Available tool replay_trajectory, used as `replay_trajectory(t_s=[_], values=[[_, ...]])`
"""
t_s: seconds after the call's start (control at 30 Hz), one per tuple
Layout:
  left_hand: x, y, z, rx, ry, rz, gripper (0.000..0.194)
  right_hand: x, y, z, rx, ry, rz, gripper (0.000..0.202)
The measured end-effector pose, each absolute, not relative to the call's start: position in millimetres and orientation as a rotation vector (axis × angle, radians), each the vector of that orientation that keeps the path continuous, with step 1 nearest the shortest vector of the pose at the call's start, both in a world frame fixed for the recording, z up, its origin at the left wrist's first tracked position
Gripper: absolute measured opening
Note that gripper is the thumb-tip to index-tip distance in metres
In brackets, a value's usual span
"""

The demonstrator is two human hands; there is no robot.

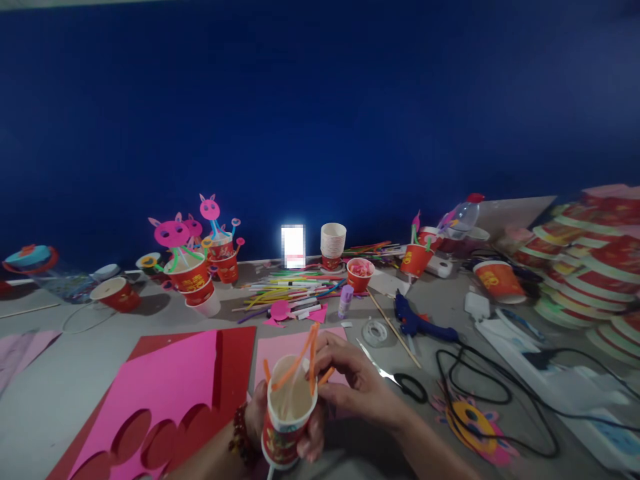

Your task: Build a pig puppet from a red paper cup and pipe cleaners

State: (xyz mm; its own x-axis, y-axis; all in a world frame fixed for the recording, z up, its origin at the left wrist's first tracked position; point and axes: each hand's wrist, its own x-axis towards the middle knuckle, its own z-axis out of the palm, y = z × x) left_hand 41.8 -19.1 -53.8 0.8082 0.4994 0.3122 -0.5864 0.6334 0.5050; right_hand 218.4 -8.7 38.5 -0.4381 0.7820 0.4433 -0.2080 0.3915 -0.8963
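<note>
A red paper cup (pixel 280 443) with a white inside tilts toward me near the front of the table. My left hand (pixel 313 433) is wrapped round its sides, and a beaded bracelet circles that wrist. Bent orange straws (pixel 314 337) stick out around the cup's rim, and a clear strand runs down inside. At the right side of the rim, the fingers of my right hand (pixel 355 373) pinch one orange straw. A thin white stick (pixel 271 473) shows below the cup's base.
Pink sheets (pixel 195 360) with round cut-outs lie on red paper to the left. Right of the cup are scissors (pixel 395 378), a tape roll (pixel 375 331) and a blue glue gun (pixel 423 322) with a looping black cord. Decorated cups (pixel 197 280) and stacked cups (pixel 590 267) stand behind.
</note>
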Motion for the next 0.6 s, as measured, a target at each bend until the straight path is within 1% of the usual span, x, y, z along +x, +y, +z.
replay_trajectory(t_s=[0.13, 0.3, 0.4, 0.6], values=[[40, -18, -54, 0.658, -0.13, 0.616, 0.087, 219, -9, 38, -0.521, -1.654, 1.246, 0.022], [37, -17, -56, 0.717, -0.082, 0.614, 0.085, 219, -12, 40, -0.551, -1.657, 1.194, 0.018], [36, -16, -49, 0.747, 0.013, 0.626, 0.081, 219, -12, 42, -0.547, -1.664, 1.15, 0.02], [38, -13, -28, 0.784, 0.077, 0.617, 0.078, 221, -10, 37, -0.563, -1.694, 1.126, 0.018]])
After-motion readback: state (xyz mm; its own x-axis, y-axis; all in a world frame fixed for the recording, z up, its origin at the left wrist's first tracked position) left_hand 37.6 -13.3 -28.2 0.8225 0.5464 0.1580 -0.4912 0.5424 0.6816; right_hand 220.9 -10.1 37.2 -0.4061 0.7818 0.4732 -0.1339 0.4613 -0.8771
